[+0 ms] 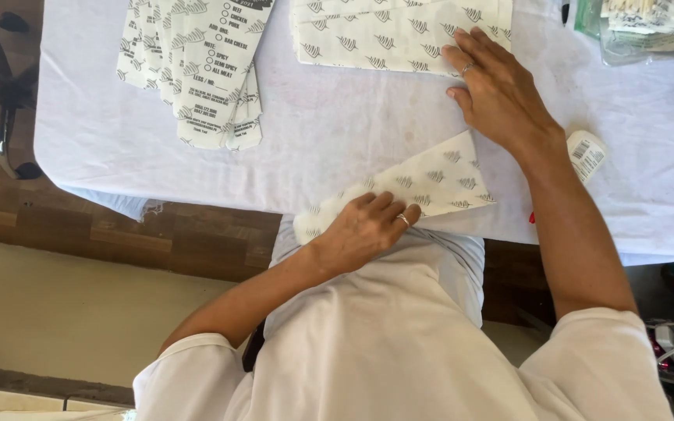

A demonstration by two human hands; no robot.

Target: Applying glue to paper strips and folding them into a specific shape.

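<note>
A white paper sheet point(438, 178) printed with small grey leaf marks lies folded into a triangle at the near edge of the table. My left hand point(364, 226) presses flat on its lower corner, fingers together, a ring on one finger. My right hand point(497, 90) rests flat with spread fingers on the edge of a stack of the same patterned flat sheets point(384, 35) further back.
A fanned pile of finished paper sleeves point(204, 70) with printed checkbox panels lies at the back left. A small white glue stick point(587, 154) sits by my right forearm. A clear plastic bag point(649, 31) is at the back right. The white tablecloth point(103, 125) ends at left, above a chair base point(1, 93).
</note>
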